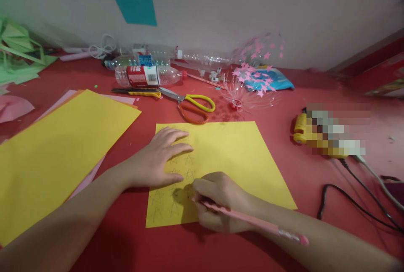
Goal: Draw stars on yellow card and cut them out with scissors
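A yellow sheet of paper (233,150) lies on the red table, with several pencil-drawn stars (190,174) in rows along its left part. My left hand (160,158) rests flat on the sheet's left side, fingers spread. My right hand (221,200) is closed around a pink pencil (252,220) with a pink eraser end pointing right. The pencil's tip is near the drawn stars, partly hidden by the fingers. Beyond the sheet's far edge lie scissors (194,106) with one yellow and one orange handle.
Yellow, orange and pink sheets (69,146) are stacked at left. Behind lie a utility knife (139,92), plastic bottles (142,75) and a clear plastic spray with pink stars (236,103). A yellow device (301,129) with cables (350,169) sits at right, partly blurred.
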Demonstrator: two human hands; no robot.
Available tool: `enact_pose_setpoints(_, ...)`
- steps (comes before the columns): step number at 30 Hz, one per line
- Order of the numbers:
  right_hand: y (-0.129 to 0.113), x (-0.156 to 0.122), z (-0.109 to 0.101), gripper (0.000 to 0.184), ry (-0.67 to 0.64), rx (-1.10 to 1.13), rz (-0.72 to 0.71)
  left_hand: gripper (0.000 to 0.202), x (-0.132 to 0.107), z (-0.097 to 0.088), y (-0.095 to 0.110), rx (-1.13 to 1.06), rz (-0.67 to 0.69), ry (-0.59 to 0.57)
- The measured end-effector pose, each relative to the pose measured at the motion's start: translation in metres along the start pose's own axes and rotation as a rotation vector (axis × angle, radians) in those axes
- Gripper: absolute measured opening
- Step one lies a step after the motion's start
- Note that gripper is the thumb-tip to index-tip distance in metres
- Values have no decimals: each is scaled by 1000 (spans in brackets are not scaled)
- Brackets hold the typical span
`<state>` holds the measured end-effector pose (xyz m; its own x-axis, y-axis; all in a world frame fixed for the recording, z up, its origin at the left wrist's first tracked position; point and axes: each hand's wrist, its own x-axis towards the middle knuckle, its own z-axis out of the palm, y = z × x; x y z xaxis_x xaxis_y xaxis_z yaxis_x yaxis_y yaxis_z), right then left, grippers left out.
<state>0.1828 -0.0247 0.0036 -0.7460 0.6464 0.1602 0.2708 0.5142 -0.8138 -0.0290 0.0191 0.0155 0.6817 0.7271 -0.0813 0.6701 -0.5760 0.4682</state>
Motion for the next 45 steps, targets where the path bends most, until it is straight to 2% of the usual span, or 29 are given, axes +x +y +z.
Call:
enact_pose_setpoints(5,3,3,-5,15,109,422,341,58,0,3,-5,6,20,13)
enact_pose_setpoints(7,4,7,-7,17,146,552,407,60,1,5,-7,8,31,25)
enact_pose_setpoints(9,3,10,-12,21,158,586,436,61,0,5,-8,12,44,38)
enact_pose_setpoints(12,-6,12,-22,11,159,485,501,60,0,5,-7,16,58,45)
enact_pose_setpoints(15,-21,7,-27,12,74,366,450,52,-1,5,-4,16,87,59)
enact_pose_setpoints(16,-25,4,-26,12,4,359,424,48,-1,5,-3,13,101,60)
enact_pose_setpoints(18,-30,-2,-21,14,-28,311,378,40,-1,5,0,6,119,42)
enact_pose_setpoints(22,-21,-14,-5,13,67,237,380,39,-2,4,8,-11,100,-18)
enact_pose_setpoints(26,-8,-19,3,14,98,204,282,60,-4,3,12,-21,67,-68)
enact_pose_setpoints(28,-5,-20,4,14,87,190,211,65,-5,3,12,-19,72,-73)
enact_pose_setpoints(31,-6,-20,3,14,66,196,146,64,-5,4,12,-17,73,-74)
enact_pose_setpoints(38,-5,-20,3,15,16,163,109,64,-4,4,14,-14,50,-99)
enact_pose_setpoints(45,-6,-19,5,14,91,70,136,62,-3,4,14,-29,36,-108)
